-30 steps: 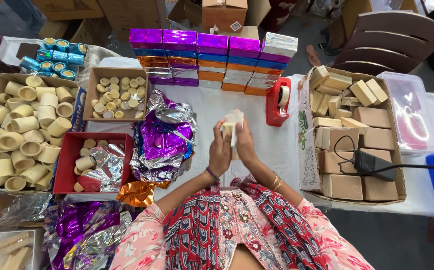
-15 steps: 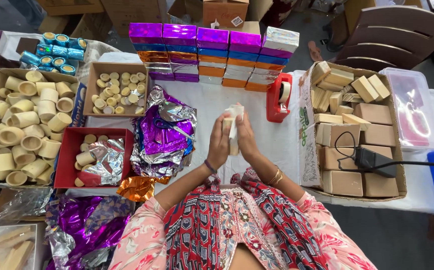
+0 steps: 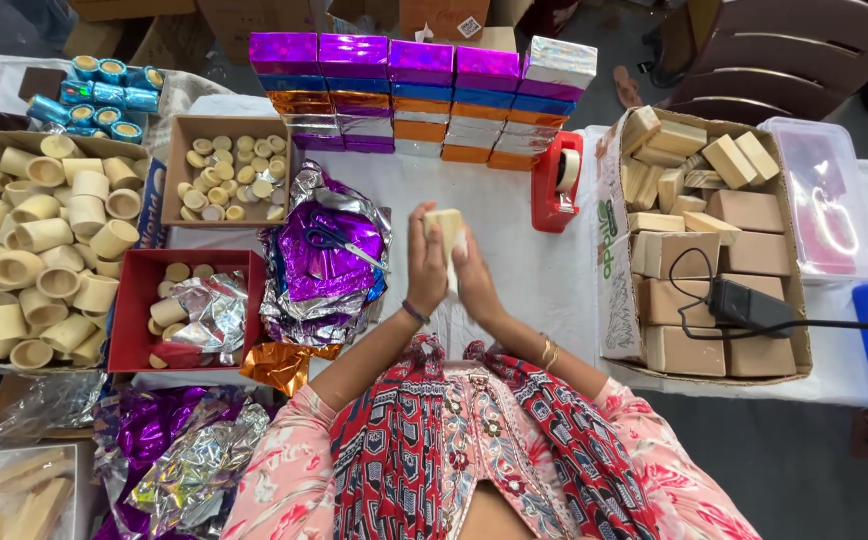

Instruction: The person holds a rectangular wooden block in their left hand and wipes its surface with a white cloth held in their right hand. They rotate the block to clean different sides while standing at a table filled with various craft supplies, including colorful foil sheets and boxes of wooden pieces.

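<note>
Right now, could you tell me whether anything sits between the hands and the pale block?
Nothing visible does: the left hand and right hand already press the pale block directly between them, above the white table.

Stacked foil-wrapped boxes [image 3: 424, 100], red tape dispenser [image 3: 557, 185], scissors [image 3: 339, 240] on crumpled purple foil [image 3: 329, 265], cardboard box of tan blocks [image 3: 699, 235]

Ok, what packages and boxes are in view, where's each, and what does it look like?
Foil-wrapped boxes: stacked at the back; purple, blue, orange, silver.
Cardboard box: on the right; brown, holding tan blocks.
Red tray: on the left; holds round pieces and foil.
Plastic container: far right; clear, rectangular.
</note>
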